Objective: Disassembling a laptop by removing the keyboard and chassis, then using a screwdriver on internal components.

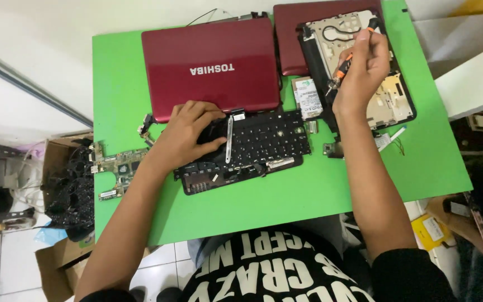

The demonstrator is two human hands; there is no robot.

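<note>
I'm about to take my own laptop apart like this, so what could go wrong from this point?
1. The right hand works an orange screwdriver over the open laptop base; a slip might scratch its exposed parts.
2. The left hand presses on the loose black keyboard panel, which could bend.
3. The bare circuit board lies at the green table edge and could get knocked off.

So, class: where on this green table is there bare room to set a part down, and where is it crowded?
Bare: the green table's front strip below the keyboard, the right edge past the open chassis, and the left edge beside the red lid. Crowded: between keyboard, hard drive and chassis, where small parts lie.
</note>
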